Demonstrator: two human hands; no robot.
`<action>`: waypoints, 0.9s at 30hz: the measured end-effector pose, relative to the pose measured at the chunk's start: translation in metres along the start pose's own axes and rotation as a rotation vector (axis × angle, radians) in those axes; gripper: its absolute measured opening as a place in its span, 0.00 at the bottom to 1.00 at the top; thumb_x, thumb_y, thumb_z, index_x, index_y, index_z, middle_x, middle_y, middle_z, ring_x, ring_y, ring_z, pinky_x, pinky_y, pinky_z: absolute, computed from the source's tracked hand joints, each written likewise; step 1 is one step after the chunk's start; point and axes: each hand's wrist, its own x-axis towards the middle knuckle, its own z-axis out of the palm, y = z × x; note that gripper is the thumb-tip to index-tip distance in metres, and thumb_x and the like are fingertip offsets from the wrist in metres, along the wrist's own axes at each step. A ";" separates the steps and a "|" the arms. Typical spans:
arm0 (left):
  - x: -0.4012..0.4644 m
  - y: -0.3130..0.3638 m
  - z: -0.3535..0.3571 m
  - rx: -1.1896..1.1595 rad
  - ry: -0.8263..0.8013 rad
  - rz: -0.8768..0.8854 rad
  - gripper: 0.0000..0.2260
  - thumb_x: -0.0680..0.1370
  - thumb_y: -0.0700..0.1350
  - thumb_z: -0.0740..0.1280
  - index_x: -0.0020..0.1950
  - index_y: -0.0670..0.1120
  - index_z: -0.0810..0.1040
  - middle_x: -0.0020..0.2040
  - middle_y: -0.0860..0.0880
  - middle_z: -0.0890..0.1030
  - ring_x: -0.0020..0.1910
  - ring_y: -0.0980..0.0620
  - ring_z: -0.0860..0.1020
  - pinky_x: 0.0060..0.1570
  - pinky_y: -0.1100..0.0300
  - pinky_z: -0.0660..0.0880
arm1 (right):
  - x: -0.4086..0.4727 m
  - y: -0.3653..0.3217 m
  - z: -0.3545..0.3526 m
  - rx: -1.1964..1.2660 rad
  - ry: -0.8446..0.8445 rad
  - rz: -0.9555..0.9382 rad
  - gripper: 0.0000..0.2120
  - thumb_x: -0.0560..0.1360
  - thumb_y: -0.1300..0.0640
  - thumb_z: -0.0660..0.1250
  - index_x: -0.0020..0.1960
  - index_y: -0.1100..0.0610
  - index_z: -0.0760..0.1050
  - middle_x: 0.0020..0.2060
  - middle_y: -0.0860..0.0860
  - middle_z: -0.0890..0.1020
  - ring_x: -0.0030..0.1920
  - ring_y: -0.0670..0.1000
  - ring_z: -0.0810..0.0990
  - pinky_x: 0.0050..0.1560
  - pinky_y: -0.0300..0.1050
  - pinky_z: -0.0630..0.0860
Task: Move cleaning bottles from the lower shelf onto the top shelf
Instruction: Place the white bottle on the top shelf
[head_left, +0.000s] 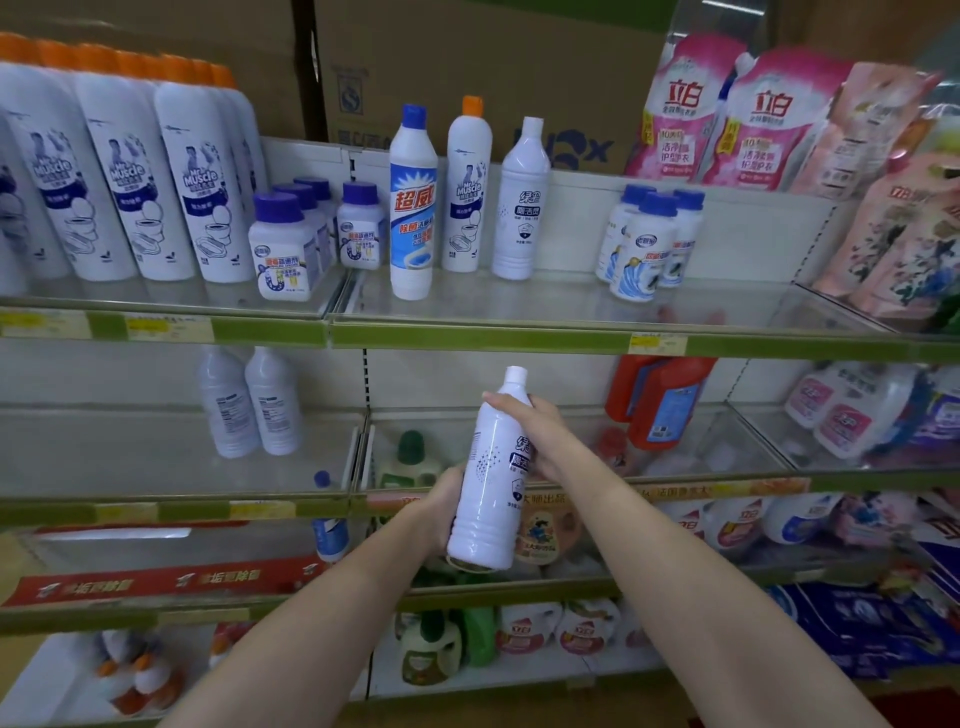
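I hold the bottle (488, 467) in both hands, my left hand (441, 506) curled round its base, my right hand (540, 436) gripping near its neck. The top shelf (571, 340) sits above my hands; lifting carelessly, I could clip that edge or topple the bottles standing there.
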 end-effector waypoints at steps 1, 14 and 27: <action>-0.001 0.001 0.002 0.022 -0.001 0.021 0.21 0.79 0.61 0.62 0.45 0.42 0.78 0.43 0.41 0.80 0.40 0.41 0.80 0.47 0.49 0.78 | -0.002 -0.001 0.002 0.013 0.030 -0.022 0.26 0.65 0.47 0.81 0.55 0.60 0.78 0.41 0.57 0.86 0.40 0.57 0.85 0.51 0.57 0.83; -0.018 0.071 0.050 0.173 0.255 0.527 0.31 0.78 0.66 0.54 0.54 0.42 0.83 0.51 0.42 0.86 0.51 0.41 0.84 0.57 0.42 0.79 | -0.009 -0.095 0.021 -0.150 0.462 -0.470 0.19 0.63 0.45 0.80 0.47 0.54 0.79 0.41 0.49 0.84 0.40 0.50 0.82 0.40 0.44 0.76; -0.031 0.208 0.118 0.346 0.392 0.932 0.27 0.78 0.64 0.51 0.56 0.47 0.81 0.54 0.47 0.84 0.55 0.46 0.81 0.62 0.45 0.75 | 0.005 -0.239 -0.008 -0.073 0.256 -0.751 0.19 0.70 0.47 0.76 0.56 0.52 0.75 0.50 0.52 0.84 0.49 0.52 0.85 0.53 0.54 0.83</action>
